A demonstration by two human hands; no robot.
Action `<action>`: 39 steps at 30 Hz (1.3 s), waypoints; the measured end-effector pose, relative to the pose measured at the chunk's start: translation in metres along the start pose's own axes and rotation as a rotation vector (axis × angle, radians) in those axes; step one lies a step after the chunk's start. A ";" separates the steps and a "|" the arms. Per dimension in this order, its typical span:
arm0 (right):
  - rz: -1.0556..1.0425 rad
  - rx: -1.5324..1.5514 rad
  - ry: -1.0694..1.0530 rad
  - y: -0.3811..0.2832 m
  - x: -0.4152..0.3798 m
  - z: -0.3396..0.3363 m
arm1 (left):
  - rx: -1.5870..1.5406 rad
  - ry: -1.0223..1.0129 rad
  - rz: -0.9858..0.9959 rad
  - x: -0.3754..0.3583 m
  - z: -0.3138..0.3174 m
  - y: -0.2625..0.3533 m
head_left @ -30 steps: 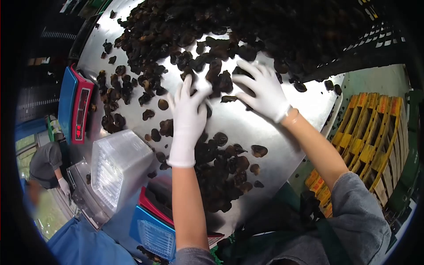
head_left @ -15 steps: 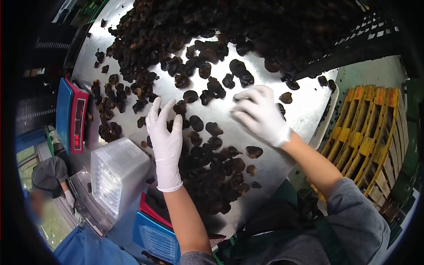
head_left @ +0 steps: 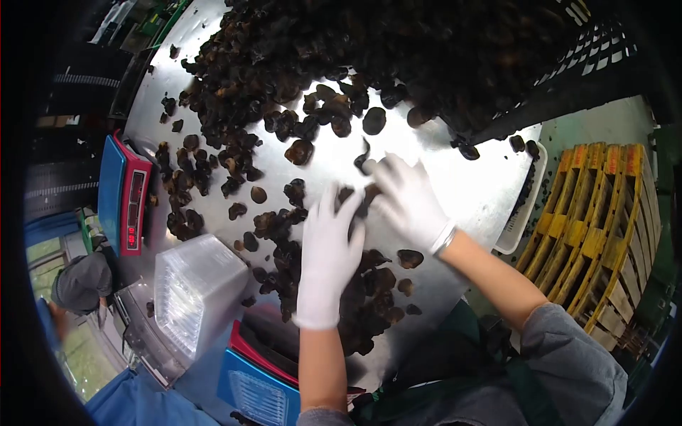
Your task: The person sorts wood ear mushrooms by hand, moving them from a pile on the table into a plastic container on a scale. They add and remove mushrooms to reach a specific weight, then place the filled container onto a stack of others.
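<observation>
My left hand (head_left: 329,248), in a white glove, is over a loose heap of dark brown, glossy pieces (head_left: 378,284) that look like wood ear mushrooms. Its fingers are spread and point away from me. To its right, my right hand (head_left: 412,202), gloved the same way, reaches leftward with fingers apart and slightly blurred. A few dark pieces lie between the two hands, partly hidden by the fingers. Just beyond the right fingertips is a small curved dark piece (head_left: 362,155). Neither hand visibly holds anything lifted.
A metal table (head_left: 465,202) carries a large dark heap (head_left: 284,50) at the far side, near a black perforated crate (head_left: 561,92). Left are a red-and-blue scale (head_left: 131,206), stacked clear trays (head_left: 202,284) and another scale (head_left: 259,387). Yellow pallets (head_left: 593,227) stand right; a person (head_left: 82,284) is left.
My left hand has moved right and my right hand left and nearer to me, so they are now close together. Pieces that lay between them have shifted toward the near heap.
</observation>
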State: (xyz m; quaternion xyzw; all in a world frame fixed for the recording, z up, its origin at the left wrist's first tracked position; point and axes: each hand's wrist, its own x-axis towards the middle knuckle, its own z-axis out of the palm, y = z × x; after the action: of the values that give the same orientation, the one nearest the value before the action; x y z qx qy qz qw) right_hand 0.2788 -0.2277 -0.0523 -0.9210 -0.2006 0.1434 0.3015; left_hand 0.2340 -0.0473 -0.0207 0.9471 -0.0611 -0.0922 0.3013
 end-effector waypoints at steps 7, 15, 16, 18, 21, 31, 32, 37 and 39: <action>-0.387 0.218 0.472 0.003 0.046 0.011 | -0.180 0.025 -0.324 -0.066 -0.055 0.008; -0.422 -0.177 0.286 -0.011 0.047 0.010 | -0.107 0.309 -0.154 0.032 -0.039 -0.065; -0.395 -0.104 0.325 -0.011 0.036 0.008 | -0.083 0.359 -0.138 0.047 -0.038 -0.077; -0.335 -0.119 0.428 0.013 0.052 0.007 | 0.121 0.444 0.013 0.073 -0.037 -0.081; -0.254 -0.122 0.468 0.012 0.077 0.018 | 0.159 0.287 0.073 0.087 -0.026 -0.088; -0.568 0.182 0.184 -0.005 0.047 0.008 | -0.102 -0.105 -0.296 -0.040 -0.043 -0.027; -0.527 0.104 0.358 -0.007 0.083 0.005 | -0.180 -0.046 -0.292 -0.032 -0.046 -0.031; -0.422 -0.169 0.307 -0.022 0.166 0.044 | -0.369 0.231 -0.366 0.009 -0.056 -0.033; -0.596 -0.108 0.103 -0.038 0.126 0.053 | -0.258 0.418 -0.275 0.023 -0.055 -0.043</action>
State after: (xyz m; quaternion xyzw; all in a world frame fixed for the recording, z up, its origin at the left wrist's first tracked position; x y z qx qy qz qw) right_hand 0.3583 -0.1159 -0.0877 -0.8425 -0.4536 -0.0092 0.2905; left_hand 0.2709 0.0143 -0.0051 0.8988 0.1434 0.0580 0.4101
